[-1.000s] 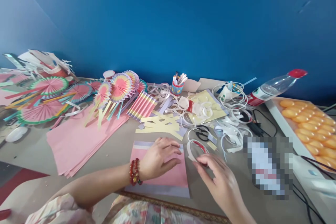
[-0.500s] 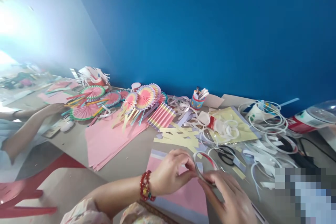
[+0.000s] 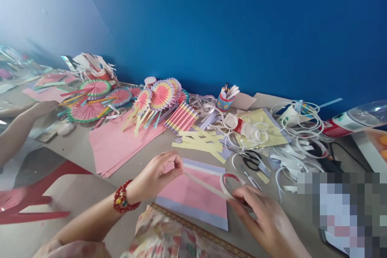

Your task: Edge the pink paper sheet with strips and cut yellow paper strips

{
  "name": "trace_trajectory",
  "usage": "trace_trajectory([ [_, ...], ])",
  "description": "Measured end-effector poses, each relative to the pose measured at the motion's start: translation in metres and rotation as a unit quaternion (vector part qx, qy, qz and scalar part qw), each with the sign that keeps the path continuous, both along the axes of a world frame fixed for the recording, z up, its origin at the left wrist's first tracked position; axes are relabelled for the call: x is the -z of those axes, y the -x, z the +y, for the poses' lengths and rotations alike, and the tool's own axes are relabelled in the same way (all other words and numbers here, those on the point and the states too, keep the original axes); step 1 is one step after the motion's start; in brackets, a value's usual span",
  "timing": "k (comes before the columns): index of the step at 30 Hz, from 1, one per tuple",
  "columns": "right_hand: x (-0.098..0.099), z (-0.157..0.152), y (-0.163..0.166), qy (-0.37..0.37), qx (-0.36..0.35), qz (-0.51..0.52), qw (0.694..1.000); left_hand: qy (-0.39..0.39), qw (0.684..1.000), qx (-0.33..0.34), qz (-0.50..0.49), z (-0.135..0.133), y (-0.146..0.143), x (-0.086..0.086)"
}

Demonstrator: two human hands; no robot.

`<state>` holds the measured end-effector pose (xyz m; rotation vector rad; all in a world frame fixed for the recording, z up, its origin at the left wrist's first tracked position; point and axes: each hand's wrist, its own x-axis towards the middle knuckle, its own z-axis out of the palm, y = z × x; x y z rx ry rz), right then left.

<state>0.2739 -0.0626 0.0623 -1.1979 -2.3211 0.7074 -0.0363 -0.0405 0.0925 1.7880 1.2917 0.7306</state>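
Note:
My left hand (image 3: 159, 175), with a red bead bracelet at the wrist, is closed in a pinch on the free end of a pale tape strip (image 3: 204, 184). The strip runs taut to a narrow roll of tape (image 3: 223, 183), which my right hand (image 3: 261, 213) grips between thumb and fingers. Below the strip lies a pink sheet (image 3: 190, 193) with lavender and white bands along its edges. Scissors with black handles (image 3: 252, 160) lie beyond the roll; a slim white-handled tool (image 3: 252, 178) is nearer to my right hand.
Pink sheets (image 3: 121, 145) are stacked to the left, near pleated paper fans (image 3: 163, 94). Yellow strips (image 3: 199, 141) lie ahead. Curled white strips (image 3: 299, 165), a pen cup (image 3: 224, 102) and a plastic bottle (image 3: 353, 119) stand right. Another person's arm (image 3: 24, 123) rests at far left.
My left hand has moved left, away from the roll, drawing out a length of tape. My right hand still grips the roll. The view has shifted slightly.

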Motion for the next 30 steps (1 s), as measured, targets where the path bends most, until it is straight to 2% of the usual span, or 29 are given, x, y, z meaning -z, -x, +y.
trace_trajectory([
  [4, 0.011, -0.009, -0.014, -0.067, -0.009, -0.054, 0.996, 0.043, 0.998, -0.044, 0.026, -0.021, 0.019, 0.016],
  [10, 0.017, -0.031, -0.014, -0.170, -0.011, -0.090, 0.981, 0.050, 0.997, -0.043, 0.049, -0.051, 0.029, 0.045],
  [14, 0.019, -0.039, -0.006, -0.150, -0.022, -0.085, 0.985, 0.045, 0.993, -0.037, 0.101, -0.059, 0.034, 0.056],
  [23, 0.023, -0.031, -0.009, -0.130, -0.056, -0.092, 0.986, 0.036, 0.983, -0.039, 0.174, -0.066, 0.047, 0.066],
  [30, 0.027, -0.036, -0.007, -0.144, -0.017, -0.098, 0.985, 0.032, 0.983, -0.030, 0.179, -0.065, 0.047, 0.064],
])
